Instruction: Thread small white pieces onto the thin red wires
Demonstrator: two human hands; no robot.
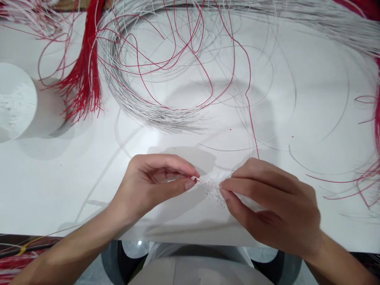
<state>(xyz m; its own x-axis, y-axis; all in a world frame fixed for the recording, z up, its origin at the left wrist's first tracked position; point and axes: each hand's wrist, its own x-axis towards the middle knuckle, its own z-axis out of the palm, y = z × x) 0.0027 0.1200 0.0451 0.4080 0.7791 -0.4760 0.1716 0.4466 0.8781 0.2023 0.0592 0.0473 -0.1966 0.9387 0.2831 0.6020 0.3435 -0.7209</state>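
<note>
My left hand is pinched, thumb against fingertips, on the tip of a thin red wire just above the white table. My right hand is pinched too, its fingertips down in a small heap of tiny white pieces that lies between the two hands. What the right fingers hold is too small to make out. A long red wire runs from the back of the table down behind my right hand.
A thick coil of white wires with red strands through it fills the back of the table. A red wire bundle lies at back left, beside a white round dish. More red wires trail at the right edge.
</note>
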